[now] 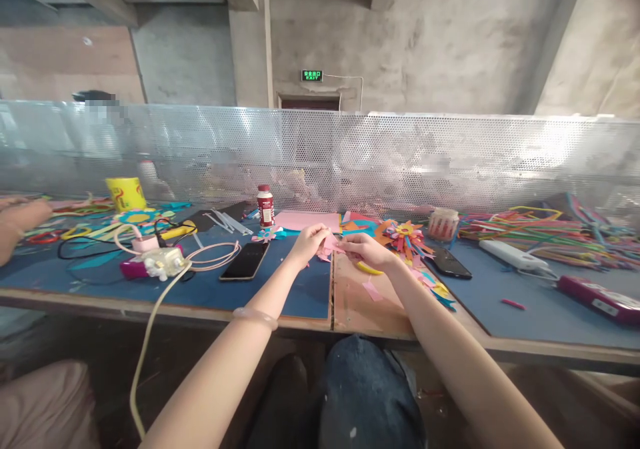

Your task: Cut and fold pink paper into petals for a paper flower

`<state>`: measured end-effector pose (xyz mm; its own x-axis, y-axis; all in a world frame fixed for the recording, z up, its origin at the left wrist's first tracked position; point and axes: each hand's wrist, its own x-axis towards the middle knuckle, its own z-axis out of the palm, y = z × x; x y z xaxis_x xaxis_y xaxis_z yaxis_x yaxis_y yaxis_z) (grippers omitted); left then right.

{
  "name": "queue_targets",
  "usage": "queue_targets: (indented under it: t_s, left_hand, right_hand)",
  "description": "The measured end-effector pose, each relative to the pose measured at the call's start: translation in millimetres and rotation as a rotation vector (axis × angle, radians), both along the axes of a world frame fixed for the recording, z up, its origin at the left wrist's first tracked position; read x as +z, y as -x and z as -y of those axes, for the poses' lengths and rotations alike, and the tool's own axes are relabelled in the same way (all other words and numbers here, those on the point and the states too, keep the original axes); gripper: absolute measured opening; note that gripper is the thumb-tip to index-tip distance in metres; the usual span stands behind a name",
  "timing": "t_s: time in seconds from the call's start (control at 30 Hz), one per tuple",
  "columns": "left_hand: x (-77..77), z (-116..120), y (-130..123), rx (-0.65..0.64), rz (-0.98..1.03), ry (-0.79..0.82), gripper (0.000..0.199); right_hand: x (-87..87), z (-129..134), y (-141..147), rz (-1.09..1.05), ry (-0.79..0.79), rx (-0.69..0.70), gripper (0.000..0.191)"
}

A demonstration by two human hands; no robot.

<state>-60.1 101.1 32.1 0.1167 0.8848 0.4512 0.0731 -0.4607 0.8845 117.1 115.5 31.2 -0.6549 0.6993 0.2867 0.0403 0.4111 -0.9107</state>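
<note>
My left hand [311,243] pinches a piece of pink paper [330,243] above the middle of the table. From the other side, my right hand [367,249] has its fingers closed at the edge of the same paper. Whether a small tool is in the right fingers is too small to tell. Just beyond the hands lies a larger pink sheet [305,221]. Under my right hand a yellow curved handle [370,268] shows in part. A loose pink scrap [372,291] rests on the bare wood nearer me. To the right sits an orange and pink paper flower [404,237].
A black phone [245,261], a power strip [153,263] with cables and a red-capped bottle [265,206] stand left. On the right are another phone [450,263], a jar [443,224] and many coloured strips [530,232]. A perforated metal screen [400,162] runs behind. Another person's hand [20,219] is far left.
</note>
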Motion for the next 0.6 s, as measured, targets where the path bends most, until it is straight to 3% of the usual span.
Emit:
queue_targets:
  t_s: [0.13, 0.23, 0.37, 0.47, 0.6]
  left_hand:
    - [1.3, -10.1, 13.9, 0.148, 0.196, -0.029, 0.025]
    - [1.4, -13.3, 21.9, 0.185, 0.236, -0.021, 0.028]
    - [-1.8, -9.2, 17.0, 0.200, 0.098, -0.031, 0.027]
    - [-4.4, -6.7, 9.9, 0.194, -0.070, -0.053, 0.027]
    - [-7.5, -8.0, 5.2, 0.217, -0.188, -0.091, 0.026]
  right_hand:
    - [-1.5, -2.8, -3.4, 0.082, -0.008, 0.020, 0.026]
    - [-3.5, -4.3, -0.8, 0.035, -0.083, -0.111, 0.029]
    - [-8.1, -4.3, 10.3, -0.014, -0.351, -0.330, 0.036]
    - [-12.9, -5.1, 19.3, 0.025, -0.455, -0.310, 0.048]
    - [-15.5, -7.4, 23.5, 0.067, -0.458, -0.286, 0.036]
